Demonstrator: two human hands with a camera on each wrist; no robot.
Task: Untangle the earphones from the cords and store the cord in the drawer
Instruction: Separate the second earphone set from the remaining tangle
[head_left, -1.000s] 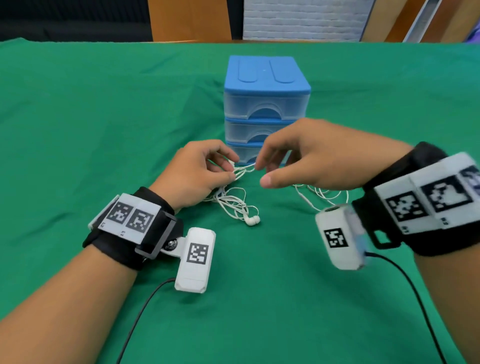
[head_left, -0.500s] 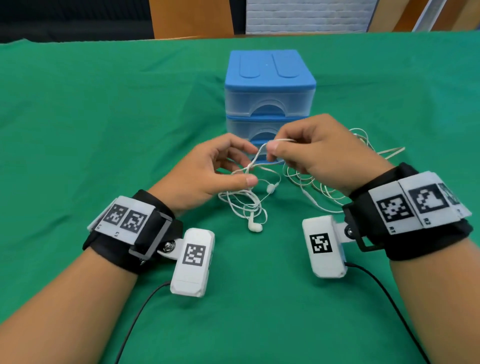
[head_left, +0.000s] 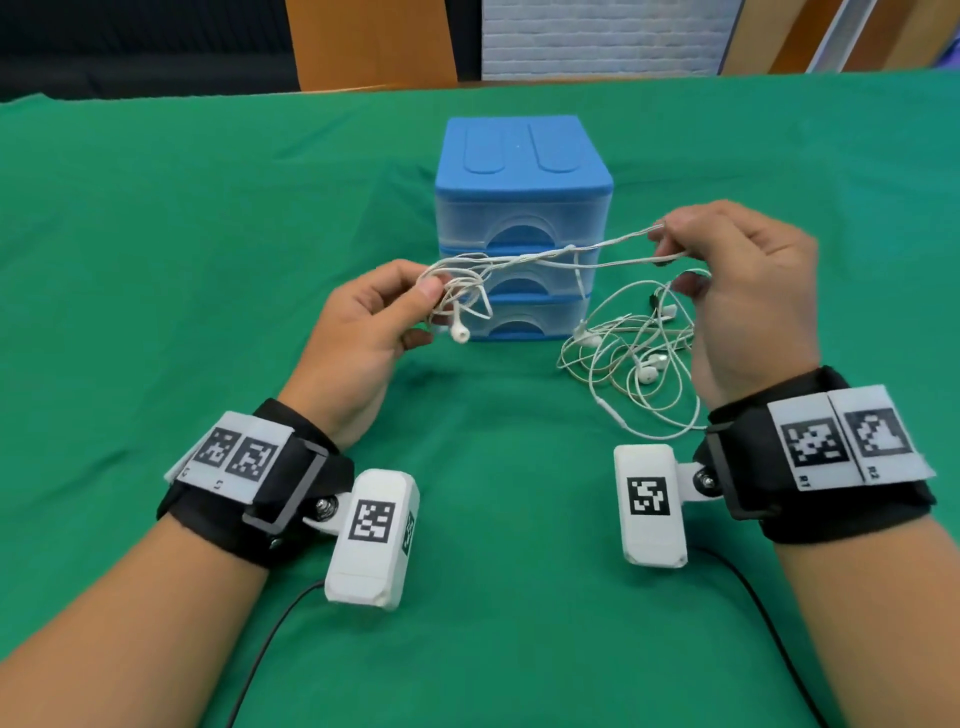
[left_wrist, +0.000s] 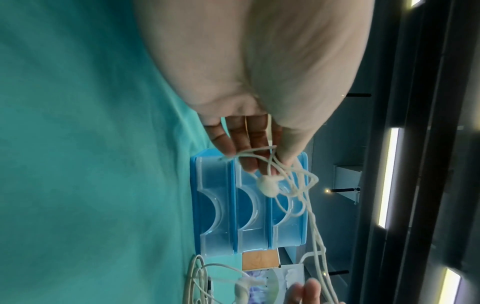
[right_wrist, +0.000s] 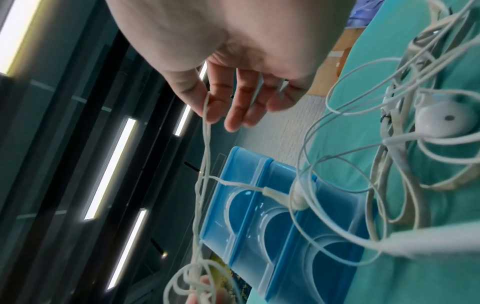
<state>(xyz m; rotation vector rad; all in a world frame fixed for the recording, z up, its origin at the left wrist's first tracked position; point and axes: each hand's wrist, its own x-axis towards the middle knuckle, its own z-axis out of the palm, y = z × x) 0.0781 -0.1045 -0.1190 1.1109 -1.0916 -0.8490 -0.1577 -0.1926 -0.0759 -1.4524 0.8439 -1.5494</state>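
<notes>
Earphones (head_left: 519, 262) hang in the air between our two hands, in front of the blue drawer unit (head_left: 522, 218) that stands toward the far edge of the green-covered table (head_left: 156, 234). Our left hand (head_left: 363, 332) pinches a small bunch of white loops between thumb and fingers, and one earbud (head_left: 459, 332) dangles just below that bunch. Our right hand (head_left: 743, 291) pinches the other end of the stretched strands between thumb and forefinger, raised a little higher than the left, with its other fingers loosely curled. We count two strands running side by side across the front of the unit. The unit has three clear drawers, all shut. A second heap of white cords (head_left: 634, 364) lies on the cloth just right of the unit, under our right hand; in it we count at least three earbuds, though how many separate cords it holds we cannot tell. A loop rises from this heap toward our right hand, so the lifted earphones may be joined to it. The stretched strands cross in front of the upper two drawer fronts.
</notes>
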